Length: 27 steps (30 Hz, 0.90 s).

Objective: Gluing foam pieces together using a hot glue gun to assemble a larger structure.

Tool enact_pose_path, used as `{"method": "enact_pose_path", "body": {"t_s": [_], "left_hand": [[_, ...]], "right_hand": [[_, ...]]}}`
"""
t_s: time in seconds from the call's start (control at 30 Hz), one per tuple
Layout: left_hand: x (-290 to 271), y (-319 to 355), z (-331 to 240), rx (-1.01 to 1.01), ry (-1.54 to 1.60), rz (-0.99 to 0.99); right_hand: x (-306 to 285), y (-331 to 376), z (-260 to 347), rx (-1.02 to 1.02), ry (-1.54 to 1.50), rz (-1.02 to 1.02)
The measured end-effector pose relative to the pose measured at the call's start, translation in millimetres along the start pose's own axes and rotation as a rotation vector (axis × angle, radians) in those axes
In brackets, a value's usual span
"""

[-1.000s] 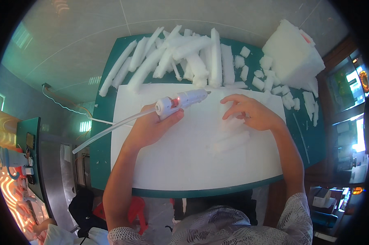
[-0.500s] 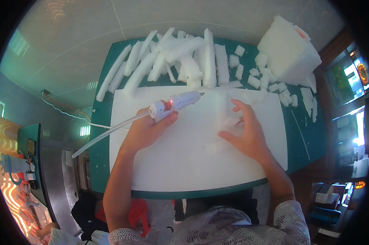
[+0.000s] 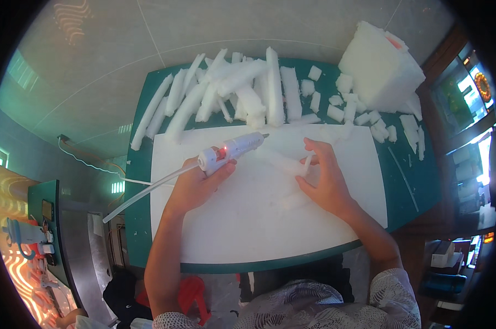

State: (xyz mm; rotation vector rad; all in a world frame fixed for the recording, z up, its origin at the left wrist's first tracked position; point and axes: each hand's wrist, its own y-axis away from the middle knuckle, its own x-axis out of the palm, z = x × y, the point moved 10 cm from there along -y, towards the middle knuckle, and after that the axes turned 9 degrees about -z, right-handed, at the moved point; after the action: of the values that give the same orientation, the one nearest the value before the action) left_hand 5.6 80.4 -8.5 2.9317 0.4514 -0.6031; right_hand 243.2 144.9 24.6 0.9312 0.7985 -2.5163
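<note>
Clearly the glue gun (image 3: pixel 232 149) was the centre of things: one white gun, its small red light on, lay tilted across the far part of the white foam board (image 3: pixel 248 230), nozzle pointing right toward a single short foam strip (image 3: pixel 285 163). Our left hand (image 3: pixel 196 183) was wrapped around the gun's grip, and a white glue stick (image 3: pixel 149 189) ran out of its back toward the table's left edge. Our right hand (image 3: pixel 327 181) was pinched on the strip's right end, fingers curled, holding it against the board just beside the nozzle.

We judged the main risk to be heat: our right fingers sat so near the tip that a slip of the gun, or a run of hot glue along the strip, could have burned them. Too long a touch of the nozzle might also have melted the foam, and a shift of the loosely pinned strip would have spoiled the joint. The thin cord (image 3: pixel 89 163) trailing off the table's left side could have snagged and jerked the gun.

Counting outward, we had one board, one gun, one held strip and a second faint strip (image 3: pixel 293 202) lying on the board below it. Beyond, on the green table (image 3: pixel 412 181), lay roughly a dozen long foam strips (image 3: pixel 226 90), too overlapped to count exactly, about fifteen small foam blocks (image 3: pixel 347 104), and one big foam block (image 3: pixel 381 68) at the far right.
</note>
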Motion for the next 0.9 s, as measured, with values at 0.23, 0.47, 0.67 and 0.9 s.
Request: {"method": "enact_pose_path", "body": {"t_s": [0.23, 0.47, 0.67, 0.9], "left_hand": [[2.7, -0.7, 1.8, 0.029, 0.012, 0.011], [3.3, -0.9, 3.0, 0.016, 0.012, 0.008], [3.9, 1.0, 4.1, -0.020, 0.064, 0.022], [0.7, 2.1, 9.5, -0.040, 0.020, 0.079]], "right_hand": [[-5.3, -6.9, -10.7, -0.022, -0.165, 0.148], [-8.8, -5.1, -24.0, 0.071, -0.177, 0.159], [-9.8, -4.9, -24.5, 0.061, -0.182, 0.173], [-9.0, -1.7, -28.7, 0.133, -0.260, 0.186]]}}
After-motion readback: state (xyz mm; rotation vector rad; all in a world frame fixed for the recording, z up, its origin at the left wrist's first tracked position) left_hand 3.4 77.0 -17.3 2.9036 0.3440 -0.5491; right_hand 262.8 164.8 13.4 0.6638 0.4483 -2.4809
